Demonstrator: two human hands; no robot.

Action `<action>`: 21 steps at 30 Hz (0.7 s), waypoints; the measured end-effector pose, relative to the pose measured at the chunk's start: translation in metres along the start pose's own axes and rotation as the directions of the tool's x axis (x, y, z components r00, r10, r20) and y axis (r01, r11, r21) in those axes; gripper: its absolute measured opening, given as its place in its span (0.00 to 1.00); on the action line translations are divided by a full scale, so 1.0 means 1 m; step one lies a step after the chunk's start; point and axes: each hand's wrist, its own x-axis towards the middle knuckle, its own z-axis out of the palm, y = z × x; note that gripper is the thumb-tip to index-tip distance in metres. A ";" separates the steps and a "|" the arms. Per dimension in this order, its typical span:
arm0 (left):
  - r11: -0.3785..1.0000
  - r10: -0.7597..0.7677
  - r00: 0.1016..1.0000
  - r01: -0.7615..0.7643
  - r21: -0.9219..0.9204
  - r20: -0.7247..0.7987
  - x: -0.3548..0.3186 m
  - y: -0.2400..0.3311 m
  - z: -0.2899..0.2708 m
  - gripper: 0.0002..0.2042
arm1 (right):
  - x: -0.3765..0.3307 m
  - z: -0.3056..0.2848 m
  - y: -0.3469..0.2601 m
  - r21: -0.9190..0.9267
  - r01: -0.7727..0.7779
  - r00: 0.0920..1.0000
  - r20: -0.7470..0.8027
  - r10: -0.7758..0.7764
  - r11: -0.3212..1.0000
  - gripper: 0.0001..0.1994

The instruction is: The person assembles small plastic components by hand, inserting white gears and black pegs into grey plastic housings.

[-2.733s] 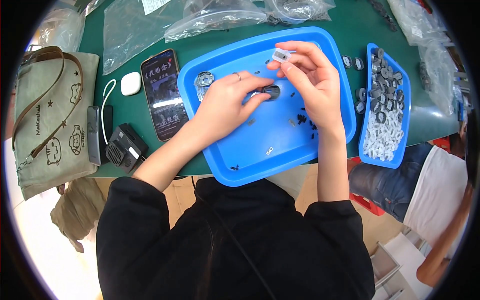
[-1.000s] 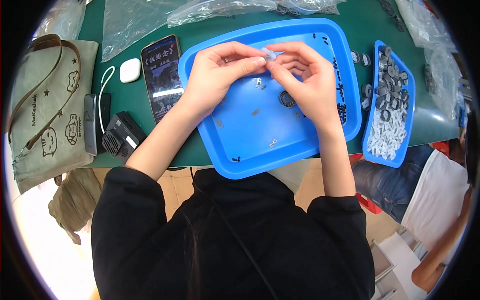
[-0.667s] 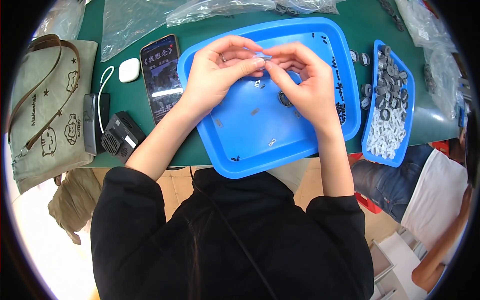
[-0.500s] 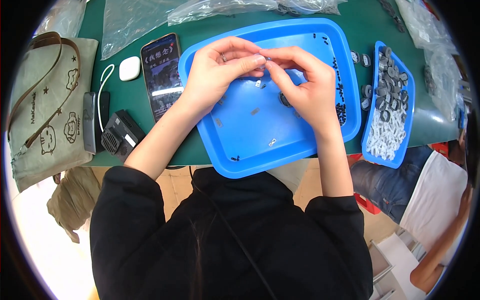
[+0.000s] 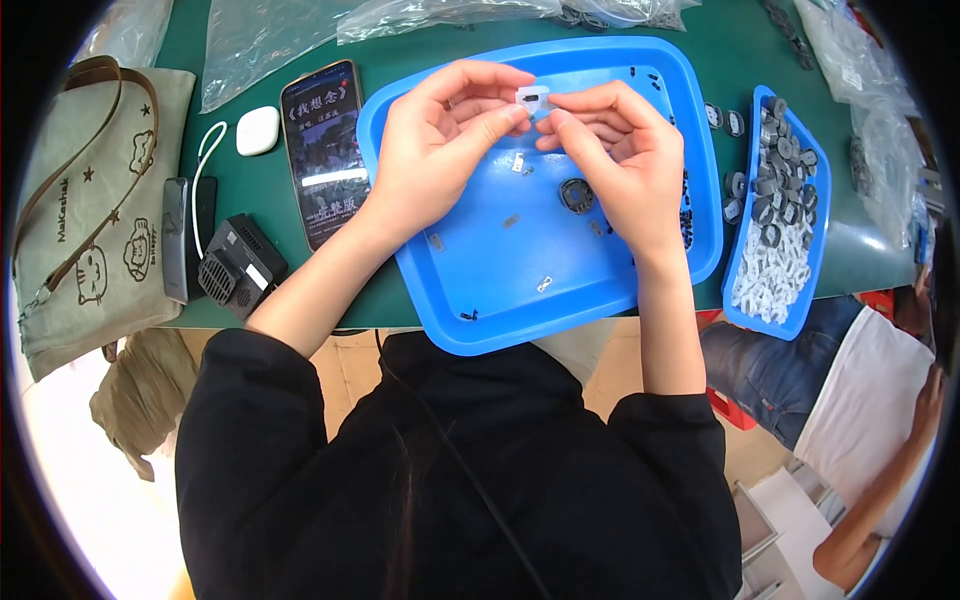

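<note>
Above the far half of a blue tray point(image 5: 480, 330), my left hand point(image 5: 455, 130) pinches a small white plastic part point(image 5: 533, 98) between thumb and fingers. A black piece shows in its middle. My right hand point(image 5: 630, 150) is beside it, fingers curled, with thumb and forefinger tips close together at the part's right edge. Whether something tiny sits between those tips is hidden. Beneath the hands on the tray lie a round dark part point(image 5: 576, 196), a white part point(image 5: 518, 162) and a few small flat pieces point(image 5: 511, 221). Tiny black parts point(image 5: 687, 228) gather along the right side.
To the right, a narrow blue bin point(image 5: 735, 290) holds dark rings point(image 5: 785, 150) and white parts point(image 5: 770, 270). A phone point(image 5: 325, 150), white case point(image 5: 258, 131), black device point(image 5: 240, 268) and cloth bag point(image 5: 110, 200) lie left. Plastic bags point(image 5: 270, 50) line the back. Another person point(image 5: 850, 400) sits right.
The hands have parted slightly, the right one shifting right. The white part, mostly covered before, now shows at my left fingertips, and the round dark part is uncovered.
</note>
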 end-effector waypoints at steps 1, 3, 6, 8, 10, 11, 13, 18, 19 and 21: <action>1.000 -0.002 1.000 0.002 0.030 0.008 0.000 -0.001 -0.001 0.13 | 0.000 0.000 0.000 0.000 0.000 1.000 0.001 0.000 1.000 0.05; 0.998 -0.003 1.000 0.003 0.059 0.014 0.001 -0.001 -0.003 0.12 | 0.000 0.000 0.000 0.030 -0.020 1.000 -0.011 0.020 0.999 0.06; 0.999 -0.043 0.999 0.043 0.031 0.005 0.003 0.000 -0.005 0.12 | 0.001 -0.003 -0.002 0.093 -0.070 0.997 -0.009 0.071 0.993 0.07; 0.998 -0.067 0.998 0.067 -0.002 0.007 0.004 0.000 -0.006 0.12 | 0.002 -0.004 -0.004 0.106 -0.096 0.995 -0.002 0.096 0.990 0.07; 0.996 -0.080 0.997 0.080 -0.026 0.014 0.004 -0.001 -0.007 0.13 | 0.003 -0.006 -0.004 0.120 -0.121 0.993 0.004 0.121 0.985 0.07; 0.994 -0.092 0.996 0.093 -0.049 0.022 0.005 -0.001 -0.006 0.13 | 0.003 -0.007 -0.004 0.104 -0.116 0.993 0.006 0.116 0.988 0.07; 0.993 -0.104 0.994 0.106 -0.057 0.037 0.005 0.000 -0.005 0.13 | 0.002 -0.010 -0.003 0.088 -0.109 0.994 0.004 0.110 0.990 0.07; 0.987 -0.120 0.991 0.125 -0.099 0.061 0.003 0.000 -0.009 0.13 | 0.002 -0.003 -0.005 0.146 -0.051 0.997 -0.046 0.059 0.988 0.05; 0.986 -0.127 0.990 0.133 -0.098 0.066 0.003 0.000 -0.008 0.13 | 0.002 -0.003 -0.004 0.148 -0.050 0.997 -0.048 0.058 0.988 0.05; 0.985 -0.135 0.988 0.142 -0.095 0.071 0.003 0.001 -0.007 0.13 | 0.001 -0.002 0.000 0.005 0.138 0.988 -0.073 -0.137 0.990 0.06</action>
